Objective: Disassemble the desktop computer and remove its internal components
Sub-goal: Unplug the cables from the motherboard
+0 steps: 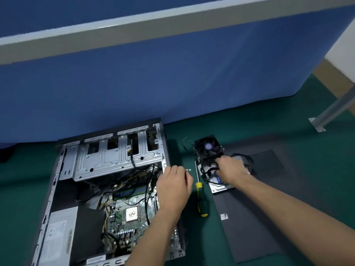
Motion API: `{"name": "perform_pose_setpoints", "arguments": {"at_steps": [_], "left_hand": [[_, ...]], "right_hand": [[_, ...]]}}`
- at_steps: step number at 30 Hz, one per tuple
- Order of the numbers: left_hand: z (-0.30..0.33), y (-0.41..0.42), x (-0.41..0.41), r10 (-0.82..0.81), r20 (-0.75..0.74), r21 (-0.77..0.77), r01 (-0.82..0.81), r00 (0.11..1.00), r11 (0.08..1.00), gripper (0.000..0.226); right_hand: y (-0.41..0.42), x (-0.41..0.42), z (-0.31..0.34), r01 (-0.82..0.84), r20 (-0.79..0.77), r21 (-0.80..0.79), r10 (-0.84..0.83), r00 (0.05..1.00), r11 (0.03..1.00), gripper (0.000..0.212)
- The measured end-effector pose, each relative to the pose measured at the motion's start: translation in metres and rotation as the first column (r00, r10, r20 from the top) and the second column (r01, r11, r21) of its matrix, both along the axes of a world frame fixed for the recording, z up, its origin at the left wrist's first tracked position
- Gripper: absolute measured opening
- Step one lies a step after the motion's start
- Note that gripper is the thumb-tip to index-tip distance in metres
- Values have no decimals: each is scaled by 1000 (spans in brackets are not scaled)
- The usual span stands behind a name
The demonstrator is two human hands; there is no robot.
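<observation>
Two bare hands work over the green mat [249, 127]. Below your left hand [173, 186], nearest you, the open computer case [63, 189] lies on its side, its motherboard [124, 217] and bare processor [132, 213] exposed, the power supply [57, 233] further left. Your left hand hovers over the case's right edge, fingers loosely curled; whether they pinch anything I cannot tell. Between your hands lies a yellow-and-green screwdriver [201, 199], with small screws [188, 170] just beyond the left fingertips. Your right hand [230, 168] grips a bundle of cables [209, 167] atop a hard drive [221, 186], which rests on the dark side panel [259, 217]. Just past that hand sits the cooler fan [208, 147]. Beyond your left hand is the metal drive cage [115, 160], and furthest, a blue partition [153, 83].
</observation>
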State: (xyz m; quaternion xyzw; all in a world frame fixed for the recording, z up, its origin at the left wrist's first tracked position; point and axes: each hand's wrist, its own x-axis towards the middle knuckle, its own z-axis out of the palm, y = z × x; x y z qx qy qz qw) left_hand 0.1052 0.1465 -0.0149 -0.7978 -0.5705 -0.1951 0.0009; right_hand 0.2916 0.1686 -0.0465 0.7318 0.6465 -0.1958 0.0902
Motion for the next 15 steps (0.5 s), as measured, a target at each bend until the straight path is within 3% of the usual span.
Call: {"name": "perform_pose_setpoints", "arguments": {"at_steps": [4,8,11,15], "left_hand": [[3,0,1,157,70,-144,-146,985,979,25],[0,0,1,245,136,-259,-204,960,944,30],[0,-2,-3,218,204,-241,-167,954,956,34],[-5,-2,-17,299,316,-287,-209,900,935,27]], "right_hand": [[4,-4,-14,134,-222,-88,-151,963,987,39],[-1,-3,-2,88,-174,-21,-91,980,996,58],[-3,-9,18,77,-94,144,-64,993,987,46],[-1,-38,48,197,-369,155,-128,921,968,19]]}}
